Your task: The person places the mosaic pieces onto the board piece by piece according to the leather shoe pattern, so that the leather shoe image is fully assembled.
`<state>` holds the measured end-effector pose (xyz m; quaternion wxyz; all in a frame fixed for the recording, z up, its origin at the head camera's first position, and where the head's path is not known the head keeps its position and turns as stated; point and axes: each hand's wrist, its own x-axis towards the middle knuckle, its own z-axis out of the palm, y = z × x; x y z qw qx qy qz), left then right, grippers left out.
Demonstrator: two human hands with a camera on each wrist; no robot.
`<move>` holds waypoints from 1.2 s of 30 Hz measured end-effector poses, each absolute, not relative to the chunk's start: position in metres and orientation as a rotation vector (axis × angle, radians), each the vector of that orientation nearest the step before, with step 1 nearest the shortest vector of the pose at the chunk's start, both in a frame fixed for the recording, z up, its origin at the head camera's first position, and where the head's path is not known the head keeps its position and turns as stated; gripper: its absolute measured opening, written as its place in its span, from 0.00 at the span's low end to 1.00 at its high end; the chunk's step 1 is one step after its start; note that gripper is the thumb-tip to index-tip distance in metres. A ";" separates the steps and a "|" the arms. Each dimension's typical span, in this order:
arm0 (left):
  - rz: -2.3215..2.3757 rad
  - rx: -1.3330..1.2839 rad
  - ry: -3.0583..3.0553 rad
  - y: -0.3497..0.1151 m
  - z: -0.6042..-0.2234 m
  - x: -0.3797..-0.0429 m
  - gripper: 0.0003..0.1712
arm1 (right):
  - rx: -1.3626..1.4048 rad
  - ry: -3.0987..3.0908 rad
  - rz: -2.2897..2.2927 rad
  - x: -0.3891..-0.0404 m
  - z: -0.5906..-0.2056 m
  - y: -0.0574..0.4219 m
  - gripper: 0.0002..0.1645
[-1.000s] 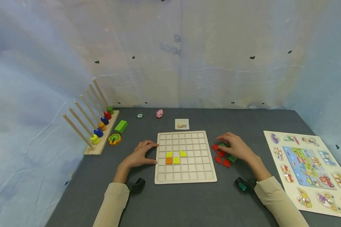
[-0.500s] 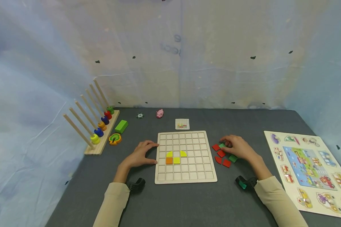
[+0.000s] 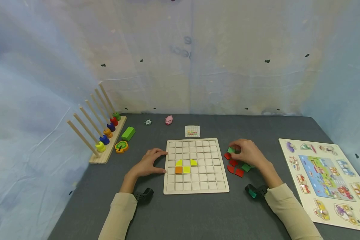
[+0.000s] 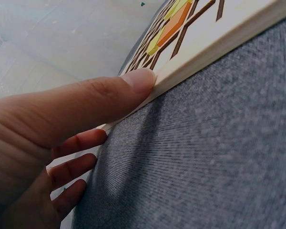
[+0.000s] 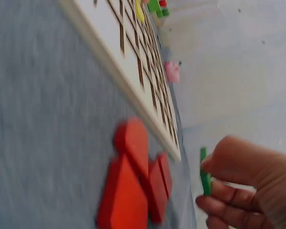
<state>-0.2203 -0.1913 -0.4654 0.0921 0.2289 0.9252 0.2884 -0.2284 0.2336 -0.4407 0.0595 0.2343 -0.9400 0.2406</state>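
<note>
My left hand [image 3: 146,164] rests its thumb and fingertips along the left edge of a wooden grid board [image 3: 195,187]. Seen from the left wrist, the thumb [image 4: 140,81] touches the board's rim. On the grid lie an orange square tile [image 3: 178,170], a yellow square tile [image 3: 186,169] and two yellow rounded tiles [image 3: 193,162]. Right of the board, my right hand [image 3: 250,154] pinches a green tile [image 5: 205,174] between thumb and fingers, above several red tiles [image 3: 239,172]. Another green tile [image 3: 245,167] lies below the hand, partly beside the red ones.
A small pattern card [image 3: 192,131] lies behind the board. Farther left stand a pink toy pig [image 3: 168,120], a poker chip [image 3: 148,122], a green block [image 3: 128,134], a tree-shaped piece [image 3: 121,147] and a peg stand with rings [image 3: 109,151]. A picture puzzle [image 3: 291,156] is at right.
My right hand has picked up the green tile from among the red pieces and raised it, shifting slightly left. The left hand stays at the board's edge.
</note>
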 end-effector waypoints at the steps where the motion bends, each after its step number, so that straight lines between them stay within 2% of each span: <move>1: 0.854 0.679 2.748 -0.191 -0.465 -0.220 0.42 | 0.761 -2.817 0.769 -0.227 -0.440 0.229 0.17; 10: 0.853 0.674 2.750 -0.191 -0.466 -0.220 0.42 | 1.105 -2.640 0.932 -0.216 -0.441 0.175 0.17; 25: 0.853 0.686 2.752 -0.191 -0.467 -0.220 0.42 | 1.369 -2.611 0.814 -0.195 -0.450 0.090 0.16; 36: 0.855 0.679 2.749 -0.191 -0.464 -0.219 0.42 | 1.510 -2.499 0.713 -0.186 -0.457 0.069 0.04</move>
